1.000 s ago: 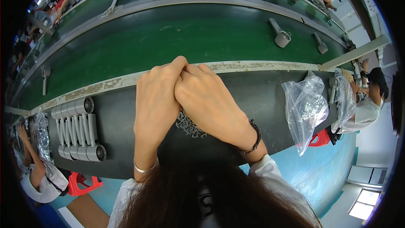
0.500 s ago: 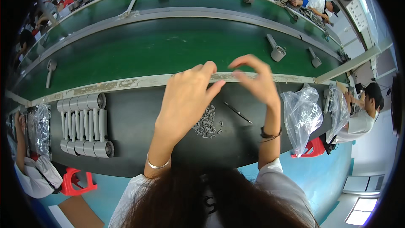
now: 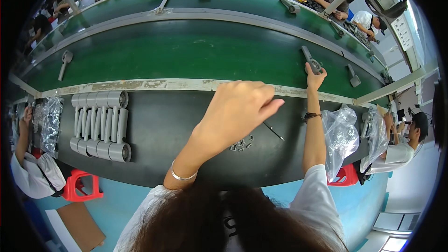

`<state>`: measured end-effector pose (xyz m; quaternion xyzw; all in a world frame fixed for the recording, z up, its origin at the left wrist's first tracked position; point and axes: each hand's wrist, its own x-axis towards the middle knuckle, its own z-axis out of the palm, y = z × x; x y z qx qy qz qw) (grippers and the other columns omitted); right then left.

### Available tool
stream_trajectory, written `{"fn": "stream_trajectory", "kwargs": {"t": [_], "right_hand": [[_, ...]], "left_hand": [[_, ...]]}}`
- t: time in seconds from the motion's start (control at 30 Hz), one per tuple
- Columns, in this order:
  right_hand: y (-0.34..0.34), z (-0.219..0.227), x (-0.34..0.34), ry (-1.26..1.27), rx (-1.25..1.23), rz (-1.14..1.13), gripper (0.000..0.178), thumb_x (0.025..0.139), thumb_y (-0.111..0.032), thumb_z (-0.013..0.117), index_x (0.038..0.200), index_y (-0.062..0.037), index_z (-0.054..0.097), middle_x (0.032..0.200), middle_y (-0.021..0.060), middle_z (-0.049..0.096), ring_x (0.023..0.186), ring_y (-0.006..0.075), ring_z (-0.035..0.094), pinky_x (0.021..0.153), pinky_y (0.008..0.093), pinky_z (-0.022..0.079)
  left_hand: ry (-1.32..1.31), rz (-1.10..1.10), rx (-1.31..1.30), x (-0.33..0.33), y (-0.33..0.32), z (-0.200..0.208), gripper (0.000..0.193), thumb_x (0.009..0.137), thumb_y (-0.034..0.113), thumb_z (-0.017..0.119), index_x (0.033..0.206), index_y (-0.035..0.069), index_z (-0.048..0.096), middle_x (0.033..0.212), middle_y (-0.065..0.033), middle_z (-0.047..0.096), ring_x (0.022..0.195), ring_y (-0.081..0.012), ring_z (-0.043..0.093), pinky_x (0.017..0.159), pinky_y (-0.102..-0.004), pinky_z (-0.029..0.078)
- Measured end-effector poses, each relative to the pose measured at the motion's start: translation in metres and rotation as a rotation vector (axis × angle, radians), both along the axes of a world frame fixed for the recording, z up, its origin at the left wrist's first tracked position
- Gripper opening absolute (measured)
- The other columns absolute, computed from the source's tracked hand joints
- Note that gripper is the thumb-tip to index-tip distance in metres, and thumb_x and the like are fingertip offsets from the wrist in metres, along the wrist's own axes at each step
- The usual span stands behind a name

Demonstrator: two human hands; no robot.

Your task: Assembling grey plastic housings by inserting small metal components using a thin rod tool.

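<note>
My right hand (image 3: pixel 316 78) reaches over the belt's near rail. Its fingers are closed around the round head of a grey plastic housing with a straight handle (image 3: pixel 307 55), which points away from me. My left hand (image 3: pixel 237 112) hovers above the dark bench, back upward, with its thumb stretched apart from the fingers. Those fingers bend down and are partly hidden; nothing shows in them. Below it lie small grey clips (image 3: pixel 241 145), some covered by my left forearm. A thin black pen-like tool (image 3: pixel 274 131) rests to their right.
Several similar grey housings (image 3: pixel 100 125) stand in rows on the bench at left. Clear plastic bags (image 3: pixel 341 135) lie at right. Beyond the pale rail (image 3: pixel 154 85) runs the green belt (image 3: pixel 186 56), carrying more housings (image 3: pixel 353 77). Co-workers sit on both sides and opposite.
My right hand has gone from above the bench out to the belt and closed on a grey housing. My left hand has shifted right, over the clips. The view has tilted slightly.
</note>
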<state>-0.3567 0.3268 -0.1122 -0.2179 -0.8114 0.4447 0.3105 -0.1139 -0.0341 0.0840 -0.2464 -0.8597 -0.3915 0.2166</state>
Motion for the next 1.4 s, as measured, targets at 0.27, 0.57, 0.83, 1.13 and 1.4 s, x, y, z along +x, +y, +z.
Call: {"fn": "stream_trajectory", "kwargs": {"t": [0.27,0.57,0.83,1.13,1.4], "right_hand": [[-0.019,0.027,0.013,0.076,0.008,0.053,0.074,0.064,-0.034,0.084,0.122,0.0004,0.054,0.109,0.0143,0.063,0.1,0.0254,0.06,0.087,0.0328,0.046],[-0.112,0.123,0.17,-0.058,-0.397,1.403,0.067,0.066,-0.01,0.08,0.126,-0.0027,0.051,0.125,0.0064,0.052,0.114,0.0177,0.051,0.1,0.0322,0.038],[-0.151,0.105,0.211,0.048,-0.472,1.374,0.055,0.083,-0.03,0.068,0.127,-0.0027,0.049,0.129,0.0089,0.05,0.118,0.0194,0.047,0.1,0.0341,0.036],[-0.175,0.052,0.235,-0.068,0.33,1.029,0.017,0.077,-0.006,0.064,0.093,-0.0009,0.062,0.083,0.0102,0.061,0.072,0.0231,0.059,0.067,0.0326,0.047],[-0.176,0.05,0.236,-0.195,0.295,1.093,0.009,0.077,-0.004,0.063,0.085,0.0,0.063,0.079,0.0098,0.062,0.068,0.0218,0.06,0.064,0.0317,0.048]], "left_hand": [[0.298,-0.048,0.037,0.013,0.019,0.005,0.031,0.074,0.016,0.072,0.058,0.004,0.048,0.054,-0.0052,0.047,0.047,-0.0236,0.044,0.046,-0.0331,0.036],[0.006,0.059,-0.004,0.016,-0.002,-0.025,0.046,0.078,0.026,0.07,0.113,0.003,0.054,0.105,-0.0147,0.058,0.101,-0.0327,0.054,0.089,-0.0388,0.042],[-0.963,-0.195,0.514,0.042,-0.005,-0.091,0.032,0.084,0.025,0.065,0.096,-0.002,0.055,0.064,-0.0044,0.058,0.053,-0.0096,0.056,0.05,-0.0248,0.046],[-0.791,-0.002,0.681,0.054,0.002,-0.114,0.028,0.083,0.023,0.067,0.09,-0.002,0.054,0.065,-0.0034,0.057,0.053,-0.0076,0.055,0.048,-0.0231,0.045],[-0.762,0.061,0.697,0.055,0.005,-0.109,0.03,0.083,0.023,0.067,0.092,-0.002,0.054,0.067,-0.0045,0.059,0.055,-0.0084,0.056,0.052,-0.024,0.047]]}}
